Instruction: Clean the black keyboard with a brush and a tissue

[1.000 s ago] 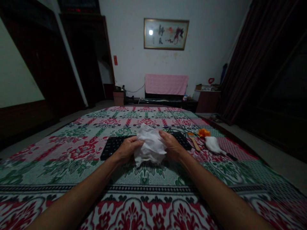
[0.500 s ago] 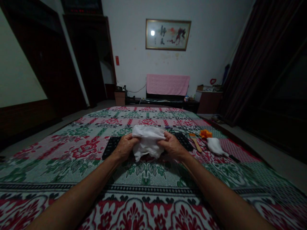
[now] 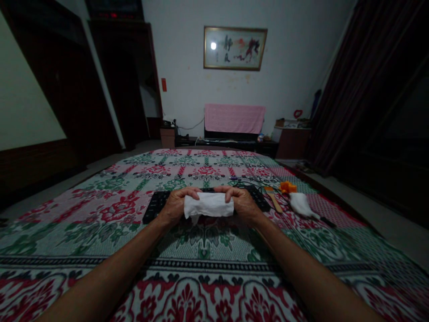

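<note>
Both hands grip a white wipe (image 3: 208, 205), folded into a rough rectangle, in the middle of the head view. My left hand (image 3: 177, 205) pinches its left end with the thumb on top. My right hand (image 3: 243, 203) pinches the right end the same way. A loose bit of the wipe hangs below the left part. Behind and beneath the hands a black keyboard (image 3: 154, 203) lies on the patterned cloth (image 3: 204, 243); its middle is largely hidden by the hands and the wipe.
Right of the keyboard lie a brush with a wooden handle (image 3: 276, 204), an orange duster (image 3: 288, 187) and a white-headed brush (image 3: 300, 205) with a dark handle. A black cable (image 3: 250, 182) and a small purple item (image 3: 233, 178) lie behind the keyboard.
The wipe was held up, spread and crumpled; now it is folded over into a narrower, flatter strip and sits lower. Both thumbs have moved onto its top edge.
</note>
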Available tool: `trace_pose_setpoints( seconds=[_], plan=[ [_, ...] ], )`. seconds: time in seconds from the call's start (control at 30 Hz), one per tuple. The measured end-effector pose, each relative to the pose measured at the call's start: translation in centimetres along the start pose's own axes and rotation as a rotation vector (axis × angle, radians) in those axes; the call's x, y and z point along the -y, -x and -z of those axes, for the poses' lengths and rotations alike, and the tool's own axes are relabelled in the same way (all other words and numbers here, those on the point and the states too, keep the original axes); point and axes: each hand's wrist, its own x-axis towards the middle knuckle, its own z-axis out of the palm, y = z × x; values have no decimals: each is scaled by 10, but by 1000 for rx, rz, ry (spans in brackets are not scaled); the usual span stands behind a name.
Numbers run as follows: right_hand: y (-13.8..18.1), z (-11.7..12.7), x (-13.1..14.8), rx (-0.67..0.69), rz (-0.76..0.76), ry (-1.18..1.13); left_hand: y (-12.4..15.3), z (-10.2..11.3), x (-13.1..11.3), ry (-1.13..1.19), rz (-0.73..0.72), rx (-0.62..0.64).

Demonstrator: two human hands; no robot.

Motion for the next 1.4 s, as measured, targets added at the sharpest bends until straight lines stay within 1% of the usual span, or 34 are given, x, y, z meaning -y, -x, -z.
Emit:
trace_pose_setpoints(
  seconds=[0.1,0.2,0.33,0.43,0.57,0.67,0.77,0.8,0.83,0.93,0.97,1.0,1.07,1.1,1.13,1.2,1.27,1.33,1.4],
  plan=[
    [-1,-1,-2,13,-107,-92,-1,3,4,-16,-13,-3],
    [-1,-4,-4,81,-225,-232,-2,4,5,-32,-34,-18],
    [0,-6,-5,154,-295,-317,-1,2,3,-30,-48,-22],
    [1,-6,-3,178,-326,-351,0,0,1,-88,-83,-42],
    [4,-7,-1,236,-348,-380,0,2,1,-250,-193,-55],
    [6,-11,-2,253,-327,-307,0,5,5,-359,-287,-39],
    [6,-14,-6,199,-295,-212,0,6,7,-441,-330,14],
    [5,-14,-8,162,-284,-188,0,6,7,-435,-307,34],
    [5,-14,-9,124,-269,-169,0,5,6,-400,-252,51],
    [2,-8,-10,39,-219,-121,0,3,1,-146,41,97],
    [1,-6,-9,18,-204,-103,-1,3,-2,-47,128,99],
    [0,-4,-8,-1,-194,-80,-1,3,-4,40,184,93],
    [0,-2,-6,-26,-190,-13,-1,3,-8,146,213,72],
    [0,-1,-5,-28,-192,28,-1,3,-9,148,212,57],
    [1,-2,-4,-21,-194,70,-1,2,-9,112,212,47],
    [2,-3,-4,15,-199,143,-1,0,-7,-33,209,48],
    [3,-6,-4,68,-206,178,1,-3,-3,-167,205,83],
    [3,-10,-4,112,-212,143,2,-7,1,-210,210,137],
    [2,-13,-4,110,-198,19,4,-9,2,-198,244,148]
  ],
)
